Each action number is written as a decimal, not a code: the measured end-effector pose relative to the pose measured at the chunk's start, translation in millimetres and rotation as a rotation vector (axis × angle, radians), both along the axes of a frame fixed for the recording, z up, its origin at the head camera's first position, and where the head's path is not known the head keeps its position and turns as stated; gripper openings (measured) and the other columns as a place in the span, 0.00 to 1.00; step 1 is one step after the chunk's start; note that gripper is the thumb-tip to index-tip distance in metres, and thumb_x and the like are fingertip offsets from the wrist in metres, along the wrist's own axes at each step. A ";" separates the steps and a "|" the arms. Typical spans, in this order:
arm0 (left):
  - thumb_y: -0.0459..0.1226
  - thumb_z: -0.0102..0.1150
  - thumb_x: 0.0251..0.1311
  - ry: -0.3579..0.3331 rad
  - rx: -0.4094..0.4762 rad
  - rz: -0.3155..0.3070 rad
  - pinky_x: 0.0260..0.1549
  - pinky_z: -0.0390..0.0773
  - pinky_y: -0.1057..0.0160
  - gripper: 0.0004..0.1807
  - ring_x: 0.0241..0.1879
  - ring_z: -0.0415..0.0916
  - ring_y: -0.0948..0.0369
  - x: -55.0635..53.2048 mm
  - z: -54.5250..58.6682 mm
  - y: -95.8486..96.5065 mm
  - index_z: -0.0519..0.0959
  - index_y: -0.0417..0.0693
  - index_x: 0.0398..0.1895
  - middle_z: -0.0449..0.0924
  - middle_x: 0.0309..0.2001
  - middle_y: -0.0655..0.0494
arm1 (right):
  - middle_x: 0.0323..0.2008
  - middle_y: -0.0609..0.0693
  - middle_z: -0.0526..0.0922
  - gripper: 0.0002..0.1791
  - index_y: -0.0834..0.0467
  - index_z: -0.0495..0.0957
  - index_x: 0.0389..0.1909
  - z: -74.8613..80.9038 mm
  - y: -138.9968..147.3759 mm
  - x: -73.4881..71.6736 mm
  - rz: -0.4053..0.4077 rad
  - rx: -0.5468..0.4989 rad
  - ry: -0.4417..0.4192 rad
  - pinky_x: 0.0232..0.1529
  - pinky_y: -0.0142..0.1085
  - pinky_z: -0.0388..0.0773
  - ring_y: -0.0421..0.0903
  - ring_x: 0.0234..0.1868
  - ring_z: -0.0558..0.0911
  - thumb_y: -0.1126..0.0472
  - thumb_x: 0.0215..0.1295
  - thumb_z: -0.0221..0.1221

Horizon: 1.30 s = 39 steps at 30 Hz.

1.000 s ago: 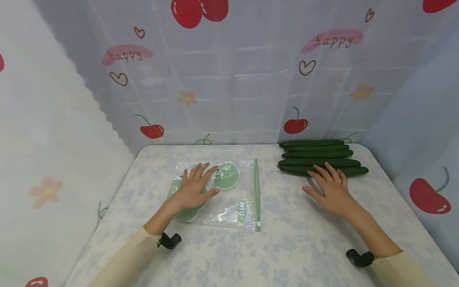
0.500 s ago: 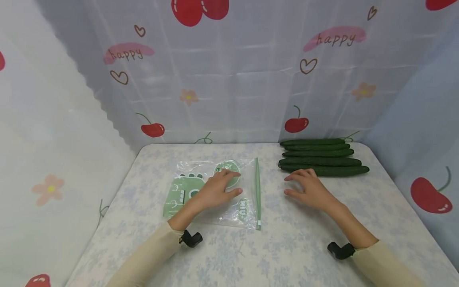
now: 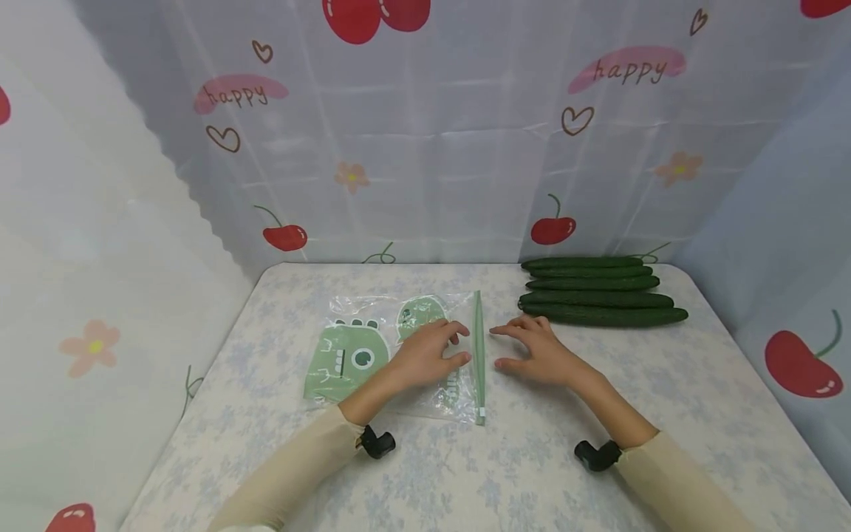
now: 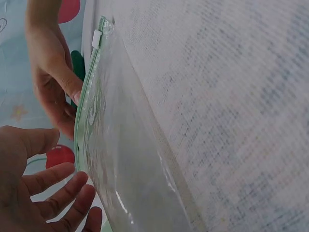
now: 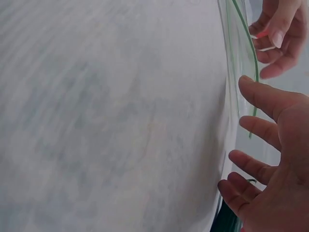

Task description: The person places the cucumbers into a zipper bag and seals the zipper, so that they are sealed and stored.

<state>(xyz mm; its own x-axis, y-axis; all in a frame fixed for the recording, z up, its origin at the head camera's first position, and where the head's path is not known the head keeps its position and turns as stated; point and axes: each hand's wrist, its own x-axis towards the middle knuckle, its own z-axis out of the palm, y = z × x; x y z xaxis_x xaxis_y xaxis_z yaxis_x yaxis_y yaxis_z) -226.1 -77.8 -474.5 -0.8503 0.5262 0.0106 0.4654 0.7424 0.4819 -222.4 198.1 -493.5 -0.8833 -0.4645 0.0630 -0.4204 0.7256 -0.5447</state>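
A clear zip bag [image 3: 405, 406] with green cartoon prints lies flat on the table, its green zip edge [image 3: 479, 355] to the right. A white slider [image 4: 97, 39] sits near one end of that zip in the left wrist view. Over the bag, just left of the zip, my left hand [image 3: 425, 355] has thumb and fingers spread apart, holding nothing. My right hand [image 3: 538, 355] is just right of the zip, fingers loosely bent and thumb apart, also holding nothing. Both hands flank the zip edge with fingertips pointing at each other.
Several dark green cucumbers [image 3: 598, 299] lie side by side at the table's back right. A patterned cloth covers the table [image 3: 505, 473]. Printed curtains [image 3: 452, 177] stand behind it and at both sides.
My left hand has moved right across the bag to near its zip. My right hand has moved left from over the cucumbers to the zip's other side. Bag and cucumbers stay in place.
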 end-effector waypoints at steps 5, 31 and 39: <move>0.52 0.65 0.75 0.012 -0.014 -0.007 0.48 0.83 0.55 0.24 0.51 0.83 0.55 -1.2 -1.4 7.7 0.78 0.57 0.69 0.85 0.54 0.54 | 0.69 0.60 0.75 0.35 0.47 0.76 0.76 -1.0 -9.4 -2.8 0.008 0.029 0.012 0.61 0.64 0.71 0.60 0.66 0.68 0.44 0.71 0.71; 0.50 0.65 0.73 0.108 -0.099 0.026 0.30 0.73 0.65 0.10 0.33 0.75 0.63 -12.5 -9.6 19.6 0.79 0.57 0.40 0.79 0.34 0.62 | 0.72 0.60 0.70 0.41 0.47 0.76 0.76 -4.4 -26.4 1.3 -0.032 0.113 -0.034 0.58 0.59 0.65 0.61 0.66 0.65 0.35 0.66 0.71; 0.37 0.63 0.64 0.114 -0.132 0.018 0.26 0.72 0.62 0.06 0.30 0.74 0.63 -12.7 -10.5 15.2 0.81 0.58 0.42 0.78 0.32 0.62 | 0.80 0.62 0.62 0.47 0.47 0.72 0.78 -0.8 -32.0 9.1 -0.044 0.223 -0.040 0.69 0.70 0.65 0.67 0.75 0.63 0.28 0.64 0.68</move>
